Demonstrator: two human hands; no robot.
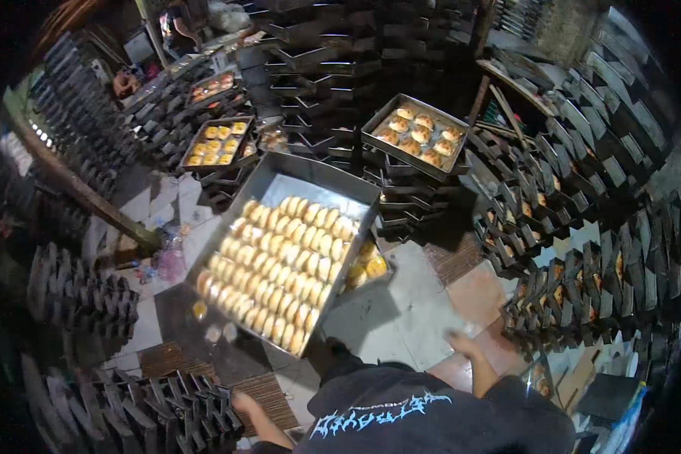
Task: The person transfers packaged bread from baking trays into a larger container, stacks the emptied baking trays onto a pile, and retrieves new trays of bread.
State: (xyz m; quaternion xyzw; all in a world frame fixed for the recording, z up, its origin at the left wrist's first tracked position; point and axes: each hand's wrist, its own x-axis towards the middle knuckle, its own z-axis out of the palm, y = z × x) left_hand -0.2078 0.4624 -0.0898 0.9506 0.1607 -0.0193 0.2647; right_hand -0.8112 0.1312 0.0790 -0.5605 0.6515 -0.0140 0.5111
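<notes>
A large metal tray with rows of small pale golden pastries lies in the middle of the view, tilted to one side. My left hand is low on the left, below the tray and apart from it, near a stack of dark trays. My right hand is over the tiled floor at the right, away from the tray. Neither hand shows anything held; their fingers are small and blurred. Another tray with yellow pastries is partly hidden behind the large one.
A tray of browned buns tops a stack at the upper right. A tray of yellow pastries stands upper left. Tall stacks of dark trays line both sides. A person is far back. A slanting pole crosses the left.
</notes>
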